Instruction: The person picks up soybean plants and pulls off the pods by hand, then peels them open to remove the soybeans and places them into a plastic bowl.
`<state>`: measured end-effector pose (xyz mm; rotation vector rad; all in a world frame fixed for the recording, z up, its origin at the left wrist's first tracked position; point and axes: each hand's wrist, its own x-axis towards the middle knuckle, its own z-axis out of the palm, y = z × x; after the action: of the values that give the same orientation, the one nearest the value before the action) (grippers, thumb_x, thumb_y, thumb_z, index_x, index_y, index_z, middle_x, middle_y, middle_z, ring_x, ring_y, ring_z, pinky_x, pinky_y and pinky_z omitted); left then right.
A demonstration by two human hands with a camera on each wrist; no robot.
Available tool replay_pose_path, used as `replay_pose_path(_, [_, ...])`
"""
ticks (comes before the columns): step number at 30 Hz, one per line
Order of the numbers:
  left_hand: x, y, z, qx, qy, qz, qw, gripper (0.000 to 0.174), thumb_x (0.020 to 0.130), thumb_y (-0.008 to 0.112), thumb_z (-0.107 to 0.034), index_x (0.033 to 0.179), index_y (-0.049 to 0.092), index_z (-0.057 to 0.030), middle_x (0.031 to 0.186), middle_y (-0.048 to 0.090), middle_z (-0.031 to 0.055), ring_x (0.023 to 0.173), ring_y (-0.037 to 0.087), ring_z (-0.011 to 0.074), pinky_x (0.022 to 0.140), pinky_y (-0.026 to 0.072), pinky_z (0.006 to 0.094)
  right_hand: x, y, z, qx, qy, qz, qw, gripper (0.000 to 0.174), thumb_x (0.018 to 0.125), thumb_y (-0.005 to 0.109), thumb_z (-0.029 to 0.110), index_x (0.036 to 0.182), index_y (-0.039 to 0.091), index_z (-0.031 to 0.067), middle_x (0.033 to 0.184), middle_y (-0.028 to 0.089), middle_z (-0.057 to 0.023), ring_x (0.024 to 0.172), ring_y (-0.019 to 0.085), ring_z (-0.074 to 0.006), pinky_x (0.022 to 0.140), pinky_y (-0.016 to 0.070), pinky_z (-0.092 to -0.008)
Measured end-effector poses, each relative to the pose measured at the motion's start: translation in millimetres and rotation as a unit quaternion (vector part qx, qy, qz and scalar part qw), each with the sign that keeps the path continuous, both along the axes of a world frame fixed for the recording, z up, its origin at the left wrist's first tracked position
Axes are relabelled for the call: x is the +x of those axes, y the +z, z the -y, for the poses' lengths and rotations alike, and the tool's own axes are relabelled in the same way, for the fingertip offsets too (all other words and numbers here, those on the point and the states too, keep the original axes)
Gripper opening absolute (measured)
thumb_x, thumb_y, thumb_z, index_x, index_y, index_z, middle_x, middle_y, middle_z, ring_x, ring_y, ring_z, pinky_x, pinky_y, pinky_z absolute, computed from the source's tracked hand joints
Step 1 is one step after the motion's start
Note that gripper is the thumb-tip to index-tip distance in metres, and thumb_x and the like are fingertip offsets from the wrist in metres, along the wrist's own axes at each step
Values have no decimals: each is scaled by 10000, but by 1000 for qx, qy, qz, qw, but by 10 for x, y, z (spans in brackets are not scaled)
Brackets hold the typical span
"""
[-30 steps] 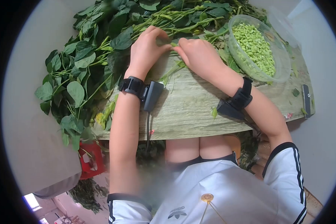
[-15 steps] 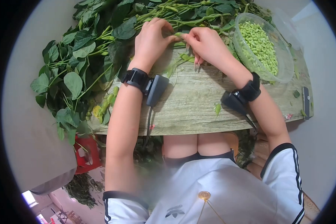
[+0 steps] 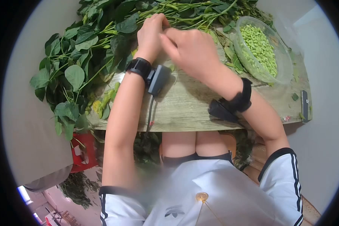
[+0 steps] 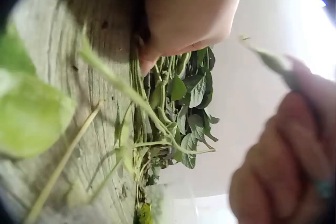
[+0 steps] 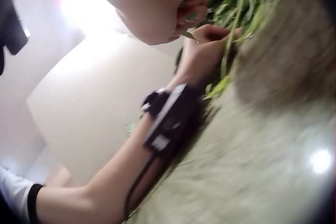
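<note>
My right hand is raised over the table, partly covering the left hand in the head view. It pinches a slim green soybean pod, whose pointed tip sticks out past the fingers in the left wrist view. My left hand is lower, at the near edge of the heap of leafy soybean plants. Its fingertips point down among the stems, and I cannot tell whether they hold anything. Loose stems and a bright green leaf lie close to it.
At the right stands a clear plastic bowl with shelled green beans. A dark flat object lies at the table's right edge. Yellowed pods lie left of the left forearm. Below the left side is a red crate.
Both hands were together with a pod between their fingertips. Now the right hand has moved left and across the left hand with the pod, while the left hand is slightly farther up.
</note>
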<state>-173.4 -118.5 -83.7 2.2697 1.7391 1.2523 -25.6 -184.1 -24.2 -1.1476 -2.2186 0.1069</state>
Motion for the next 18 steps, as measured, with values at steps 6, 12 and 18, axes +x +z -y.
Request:
replay_pose_path(6, [120,332,271,58,-13,17,998,294,788,754,-184,1039,631,-92,958,608,23,714,571,164,651,474,305,591,-2,-122,-91,39,-113,989,285,935,576,280,1035,711,50,861,693,-171,777,666,-361,685,518,-424])
replay_pose_path(12, [502,493,537,-208,-240,205,926,474,1030,412,-432,945,637,-23,754,641,8,551,467,58,484,378,217,1080,88,271,-157,73,-203,964,421,992,480,110,1413,485,114,632,465,26,520,441,-41,513,375,-203])
replay_pose_path(18, [718,395,753,-439,-375,360,733,456,1044,356,-451,948,555,-53,701,536,-10,482,461,40,395,302,170,1203,-52,205,-260,118,-367,885,400,983,533,135,1377,487,86,683,570,9,584,528,-47,513,423,-204])
